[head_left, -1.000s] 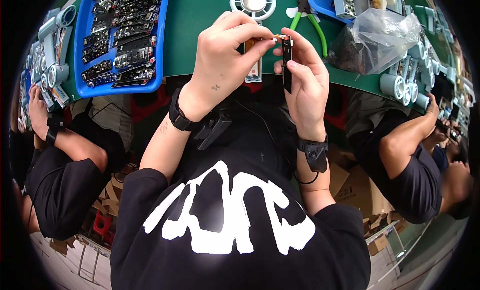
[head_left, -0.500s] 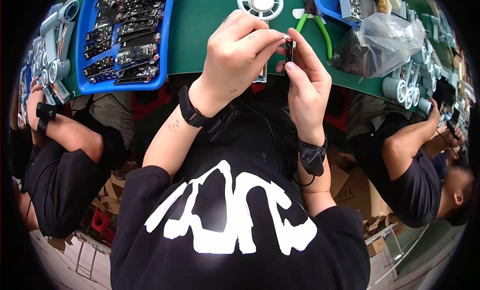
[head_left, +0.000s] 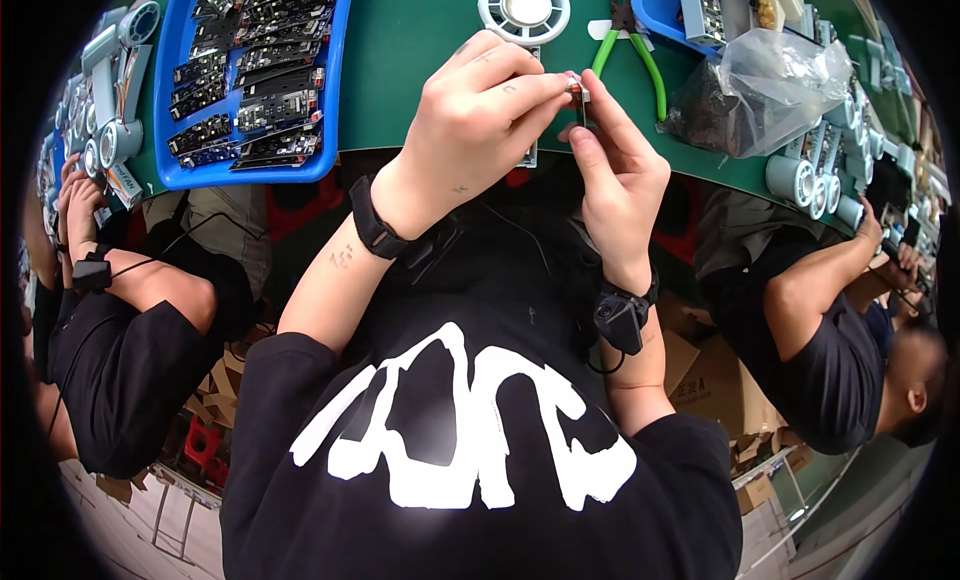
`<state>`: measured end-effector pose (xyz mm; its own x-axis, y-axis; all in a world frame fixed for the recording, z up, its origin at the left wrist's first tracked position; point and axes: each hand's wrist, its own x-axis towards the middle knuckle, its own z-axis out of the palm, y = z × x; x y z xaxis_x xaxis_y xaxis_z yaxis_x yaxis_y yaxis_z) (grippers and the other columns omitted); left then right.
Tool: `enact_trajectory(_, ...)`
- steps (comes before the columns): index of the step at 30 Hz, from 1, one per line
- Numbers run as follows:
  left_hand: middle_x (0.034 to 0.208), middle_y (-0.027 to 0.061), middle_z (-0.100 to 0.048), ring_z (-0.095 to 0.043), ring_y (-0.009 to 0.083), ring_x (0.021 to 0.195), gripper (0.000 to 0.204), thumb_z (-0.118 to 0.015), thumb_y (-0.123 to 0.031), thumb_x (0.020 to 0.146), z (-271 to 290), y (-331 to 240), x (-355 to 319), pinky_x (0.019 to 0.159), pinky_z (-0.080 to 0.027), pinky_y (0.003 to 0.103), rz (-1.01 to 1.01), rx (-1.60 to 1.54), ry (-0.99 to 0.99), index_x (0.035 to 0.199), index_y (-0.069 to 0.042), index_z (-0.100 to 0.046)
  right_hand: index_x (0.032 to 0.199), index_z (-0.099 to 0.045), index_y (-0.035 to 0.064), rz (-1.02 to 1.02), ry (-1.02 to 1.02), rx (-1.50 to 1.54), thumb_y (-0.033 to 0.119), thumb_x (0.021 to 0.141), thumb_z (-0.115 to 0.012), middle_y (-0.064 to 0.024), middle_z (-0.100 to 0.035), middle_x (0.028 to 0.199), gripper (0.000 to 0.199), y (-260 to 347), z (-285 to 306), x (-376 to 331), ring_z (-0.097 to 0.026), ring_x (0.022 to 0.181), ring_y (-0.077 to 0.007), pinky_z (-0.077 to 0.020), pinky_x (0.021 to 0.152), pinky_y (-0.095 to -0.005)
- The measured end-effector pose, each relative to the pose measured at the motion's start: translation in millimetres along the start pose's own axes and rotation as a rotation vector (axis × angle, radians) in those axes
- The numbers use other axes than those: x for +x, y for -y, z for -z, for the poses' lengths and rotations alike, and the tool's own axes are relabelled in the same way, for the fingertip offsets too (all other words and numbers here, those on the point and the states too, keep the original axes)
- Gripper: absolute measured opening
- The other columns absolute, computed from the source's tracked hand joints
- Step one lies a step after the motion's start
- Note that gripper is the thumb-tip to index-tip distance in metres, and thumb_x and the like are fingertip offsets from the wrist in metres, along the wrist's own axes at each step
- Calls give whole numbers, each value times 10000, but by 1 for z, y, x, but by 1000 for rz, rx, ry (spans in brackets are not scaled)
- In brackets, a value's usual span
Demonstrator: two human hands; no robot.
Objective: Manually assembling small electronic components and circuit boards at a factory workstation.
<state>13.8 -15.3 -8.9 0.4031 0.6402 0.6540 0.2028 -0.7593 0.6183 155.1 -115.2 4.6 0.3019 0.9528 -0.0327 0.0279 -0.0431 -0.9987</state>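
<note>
Between my hands, above the table's near edge, is a small dark circuit board (head_left: pixel 582 112), held nearly upright. My right hand (head_left: pixel 622 180) grips it between thumb and fingers. My left hand (head_left: pixel 470 120) is closed in a pinch at the board's top end, where a small white and red piece shows; the fingertips hide most of it. Just beyond my hands lies a pale blue handheld fan (head_left: pixel 524 7) with a round spoked head; its handle is partly behind my left hand. Cutting pliers (head_left: pixel 648 70) with green handles lie to the right of the fan.
At the left stands a blue tray (head_left: pixel 330 150) holding rows of circuit boards. A clear plastic bag (head_left: pixel 765 90) with dark contents lies at the right, beside another blue tray (head_left: pixel 655 10). Fan bodies (head_left: pixel 795 180) are piled at both sides. Co-workers sit left and right.
The board has turned slightly and shows less of its dark face. My right hand has shifted a little right and down. At the left, a co-worker's hands have moved.
</note>
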Motion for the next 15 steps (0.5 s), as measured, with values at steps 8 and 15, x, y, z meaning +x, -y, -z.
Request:
enact_trajectory(8,818,47,-667,-653,205,727,148,-820,-46,768,16,-5,16,626,-536,305,151,-49,158,901,-43,-755,1366,-631,21,94,133,-232,-95,925,-593,-129,-739,1127,457,8,17,15,-688,940,-135,-525,814,-254)
enact_trajectory(15,773,24,-626,-632,215,737,103,-785,-93,784,22,1,20,650,-534,327,-19,11,238,859,-62,-720,1349,-641,23,111,325,-326,-104,906,-585,-123,-737,1049,465,19,33,31,-664,856,-146,-509,768,-241)
